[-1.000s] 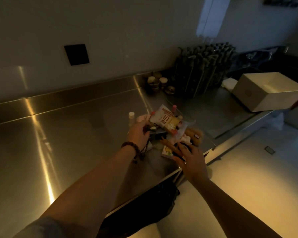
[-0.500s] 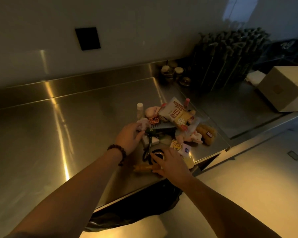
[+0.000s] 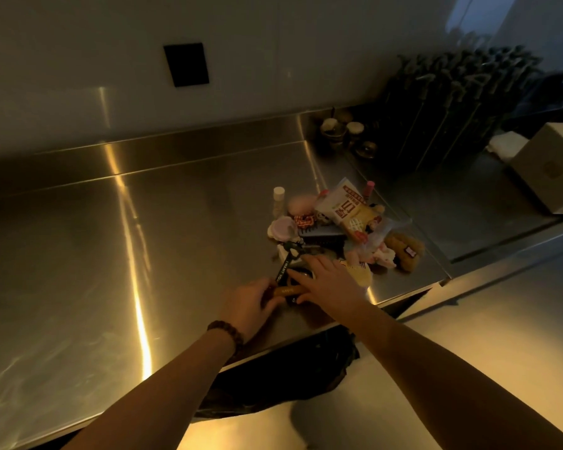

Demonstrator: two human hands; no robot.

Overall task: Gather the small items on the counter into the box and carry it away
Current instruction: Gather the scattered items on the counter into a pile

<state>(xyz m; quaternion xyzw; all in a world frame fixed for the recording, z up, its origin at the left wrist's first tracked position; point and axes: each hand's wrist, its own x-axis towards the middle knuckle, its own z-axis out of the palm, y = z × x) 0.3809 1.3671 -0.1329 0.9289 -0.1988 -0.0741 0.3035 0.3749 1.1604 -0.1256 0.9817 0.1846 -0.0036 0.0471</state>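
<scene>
A pile of small items lies near the counter's front right corner: a white and yellow snack packet [image 3: 348, 209], a brown plush toy [image 3: 407, 250], pink round pieces [image 3: 285, 227], a small white bottle [image 3: 278, 199] and a black strap [image 3: 285, 267]. My left hand [image 3: 246, 306] curls round one end of a tan stick [image 3: 286, 290] at the near side of the pile. My right hand [image 3: 330, 280] lies with spread, fairly straight fingers over a black round item, its thumb touching the stick. The white box [image 3: 550, 167] stands apart at the far right.
The steel counter [image 3: 111, 254] stretches left of the pile. Small cups [image 3: 342, 131] and a dark rack of rods [image 3: 452, 102] stand at the back right. A black bag [image 3: 283, 371] hangs below the counter's front edge. A lower steel surface carries the box.
My left hand came back from the pink pieces to the tan stick and took hold of it. My right hand stayed on the black round item. The view shifted left.
</scene>
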